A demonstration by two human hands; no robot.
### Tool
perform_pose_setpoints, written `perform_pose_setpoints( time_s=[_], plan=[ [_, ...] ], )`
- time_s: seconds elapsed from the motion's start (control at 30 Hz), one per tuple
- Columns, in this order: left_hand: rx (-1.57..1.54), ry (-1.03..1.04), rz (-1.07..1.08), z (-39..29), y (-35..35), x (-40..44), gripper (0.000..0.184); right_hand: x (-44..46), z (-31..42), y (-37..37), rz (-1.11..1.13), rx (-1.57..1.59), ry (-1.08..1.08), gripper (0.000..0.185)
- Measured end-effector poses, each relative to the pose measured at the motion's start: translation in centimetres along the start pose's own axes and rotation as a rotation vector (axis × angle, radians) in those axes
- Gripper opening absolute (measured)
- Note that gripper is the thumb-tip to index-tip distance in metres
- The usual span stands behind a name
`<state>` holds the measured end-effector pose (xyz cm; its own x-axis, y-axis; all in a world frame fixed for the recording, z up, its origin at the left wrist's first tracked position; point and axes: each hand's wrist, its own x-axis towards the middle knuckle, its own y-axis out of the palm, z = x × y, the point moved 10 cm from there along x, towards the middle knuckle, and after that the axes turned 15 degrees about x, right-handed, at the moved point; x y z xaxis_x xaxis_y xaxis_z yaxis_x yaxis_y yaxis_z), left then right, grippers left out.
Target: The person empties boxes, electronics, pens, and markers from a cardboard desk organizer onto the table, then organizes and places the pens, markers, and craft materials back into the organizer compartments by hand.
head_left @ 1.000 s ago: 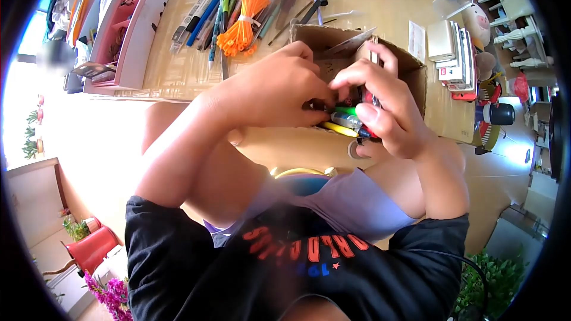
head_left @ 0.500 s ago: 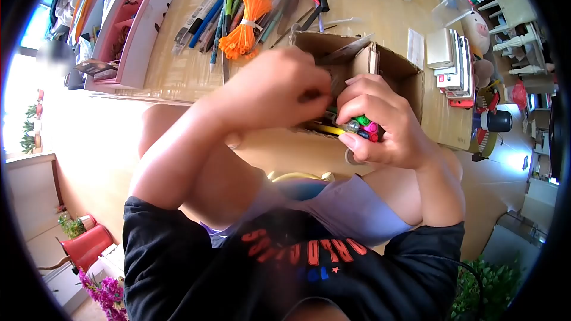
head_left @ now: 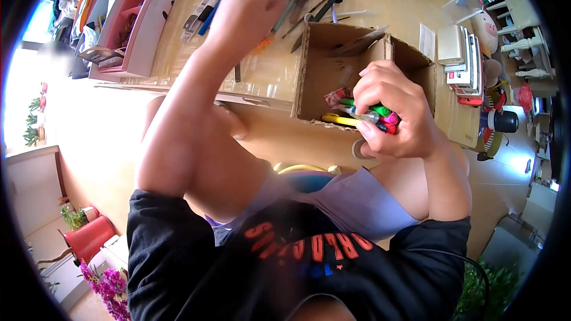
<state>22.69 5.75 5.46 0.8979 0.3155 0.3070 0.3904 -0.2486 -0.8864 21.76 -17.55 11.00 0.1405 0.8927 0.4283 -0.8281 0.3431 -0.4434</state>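
Observation:
My right hand (head_left: 395, 107) is closed around a bunch of pens and markers (head_left: 380, 110) with green, pink and red ends. It holds them at the near side of a divided cardboard box (head_left: 308, 92). A yellow pen (head_left: 340, 120) sticks out to the left of the bunch, and a small red patterned piece (head_left: 337, 96) shows behind it. My left hand (head_left: 247, 15) is over the pens on the table, above a bundle of orange zip ties (head_left: 262, 44) that it mostly covers. Its fingers are largely hidden, so what they touch cannot be made out.
Several loose pens and markers (head_left: 208, 7) lie on the wooden table (head_left: 267, 83). A pink and white organizer (head_left: 134, 41) stands at the left. Stacked white boxes (head_left: 464, 62), a card (head_left: 426, 41) and a dark-capped bottle (head_left: 502, 121) are at the right.
My left hand has moved from the box up and left to the pens and orange zip ties. My right hand keeps its hold on the bunch, and the view has shifted slightly.

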Motion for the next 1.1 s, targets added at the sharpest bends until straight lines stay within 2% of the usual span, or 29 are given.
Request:
perform_pose_setpoints(
  time_s=[0.07,0.1,0.2,0.33,0.43,0.73,0.93,1.1],
  plan=[
    [0.035,0.106,-0.017,-1.2,1.4,0.1,0.023,-0.2,-0.3,-0.1,-0.008,0.017,0.013,0.021],
    [0.002,0.104,-0.011,-1.8,1.9,0.0,0.021,-0.3,-0.5,-0.2,-0.015,0.030,0.032,0.021],
    [0.177,0.120,-0.036,-3.5,2.3,0.4,0.018,-0.4,-0.9,-0.4,-0.023,0.050,0.063,0.021],
    [0.178,0.169,-0.131,-2.9,3.6,1.8,0.024,-0.5,-1.0,-0.3,-0.015,0.048,0.066,0.022],
    [0.269,0.067,-0.015,-2.2,5.5,2.8,0.027,-0.5,-0.8,-0.3,-0.013,0.047,0.063,0.022],
    [0.373,-0.035,0.155,-2.1,6.6,3.2,0.033,-0.2,-0.4,-0.1,0.002,0.023,0.026,0.022],
    [0.425,-0.100,0.172,-1.6,5.7,3.6,0.033,-0.3,-0.2,-0.1,0.015,0.019,0.015,0.022],
    [0.290,0.037,0.223,-1.8,4.7,3.5,0.030,-0.2,-0.1,-0.1,0.020,0.022,0.011,0.022]
  ],
)
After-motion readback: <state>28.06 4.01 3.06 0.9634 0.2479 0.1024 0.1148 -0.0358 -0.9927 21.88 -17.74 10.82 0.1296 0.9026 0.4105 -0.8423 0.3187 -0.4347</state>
